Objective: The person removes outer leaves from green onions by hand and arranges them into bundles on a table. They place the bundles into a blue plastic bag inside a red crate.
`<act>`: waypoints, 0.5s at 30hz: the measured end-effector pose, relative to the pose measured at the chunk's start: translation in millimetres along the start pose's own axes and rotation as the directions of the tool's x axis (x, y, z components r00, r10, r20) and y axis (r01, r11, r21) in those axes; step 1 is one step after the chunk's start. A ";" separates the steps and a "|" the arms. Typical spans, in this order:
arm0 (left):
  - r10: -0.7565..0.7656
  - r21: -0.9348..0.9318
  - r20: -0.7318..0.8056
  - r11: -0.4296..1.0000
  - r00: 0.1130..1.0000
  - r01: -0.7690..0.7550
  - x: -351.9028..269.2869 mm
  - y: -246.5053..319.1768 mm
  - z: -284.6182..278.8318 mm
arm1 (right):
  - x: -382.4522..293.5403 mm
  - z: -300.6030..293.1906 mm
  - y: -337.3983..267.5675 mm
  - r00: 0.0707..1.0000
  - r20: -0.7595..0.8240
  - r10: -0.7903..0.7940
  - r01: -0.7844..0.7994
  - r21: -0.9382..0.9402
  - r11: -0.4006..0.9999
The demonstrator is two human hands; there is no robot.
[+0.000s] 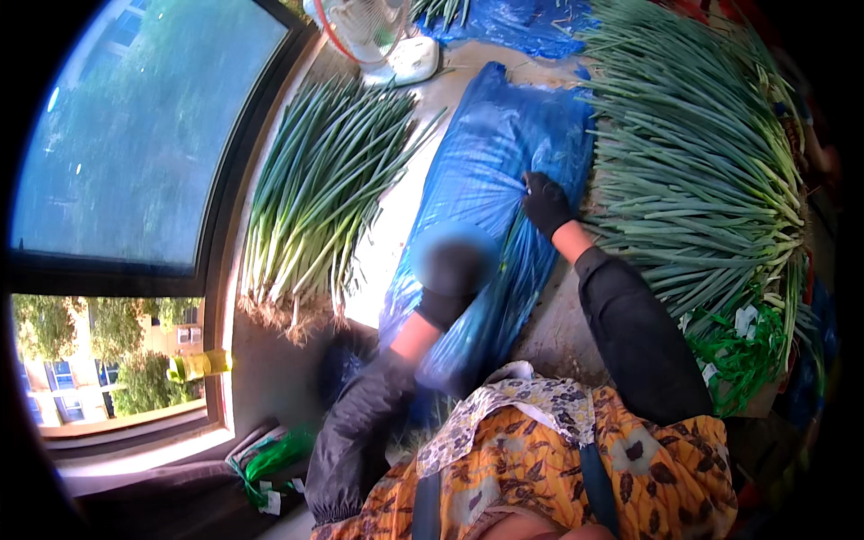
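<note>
A long blue plastic bag (472, 155) lies before me, stretched over a bulky load; green stalks show faintly through its lower right side. My right hand (545, 202), in a black glove, pinches the plastic at the bag's right side, and creases fan out from the fingers. Over the lower left part of the bag is my gloved left hand (453, 273). It is blurred, so its fingers and grip are not visible. A bunch of green onions (331, 182) lies left of the bag, roots towards me. To the right is a large heap of green onions (702, 169), roots pointing right.
A fan (401, 57) stands beyond the left bunch. More blue plastic sheeting (513, 27) lies at the far end. Green ties with white tags (736, 351) rest at the right, and another bundle of green ties (277, 462) at lower left. A window (142, 135) borders the left side.
</note>
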State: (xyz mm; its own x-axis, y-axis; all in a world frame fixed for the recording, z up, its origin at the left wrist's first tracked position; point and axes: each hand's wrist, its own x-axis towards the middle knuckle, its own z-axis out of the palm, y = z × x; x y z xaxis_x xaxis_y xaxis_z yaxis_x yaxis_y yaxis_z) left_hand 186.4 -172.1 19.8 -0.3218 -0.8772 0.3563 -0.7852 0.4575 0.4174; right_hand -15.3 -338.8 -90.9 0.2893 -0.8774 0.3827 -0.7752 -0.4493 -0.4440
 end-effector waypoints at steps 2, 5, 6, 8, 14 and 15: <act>0.108 -0.003 0.080 0.994 0.991 -0.108 19.2 21.0 9.8 | -2.1 -2.0 -11.0 1.000 0.000 0.016 -0.016 0.031 0.999; 0.072 0.185 0.274 0.975 0.959 -0.126 46.9 25.1 28.7 | 6.1 -21.9 -28.5 0.995 0.098 0.032 -0.041 0.093 0.995; 0.011 0.237 0.309 0.968 0.951 -0.088 55.2 18.2 36.8 | 7.4 -30.2 -29.2 0.994 0.110 0.020 -0.028 0.070 0.997; -0.145 0.316 0.391 0.949 0.909 0.016 65.7 4.6 47.1 | 13.8 -33.3 -24.0 0.996 0.083 -0.045 0.045 0.002 0.999; -0.210 0.417 0.327 0.907 0.921 0.059 49.9 -21.1 7.1 | 27.7 8.9 38.5 0.898 -0.290 -0.331 0.113 -0.574 0.811; -0.176 0.509 0.259 0.861 0.950 0.021 32.0 -40.5 11.4 | 28.7 14.0 21.7 0.934 -0.279 -0.223 0.118 -0.347 0.930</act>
State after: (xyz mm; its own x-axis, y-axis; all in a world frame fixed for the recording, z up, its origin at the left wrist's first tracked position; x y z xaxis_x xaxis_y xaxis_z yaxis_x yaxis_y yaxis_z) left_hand 201.9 -220.4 4.8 -0.3046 -0.9512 0.0487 -0.9516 0.3017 -0.0589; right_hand -15.9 -376.1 -100.9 0.2863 -0.6725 0.6824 -0.8818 -0.4635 -0.0868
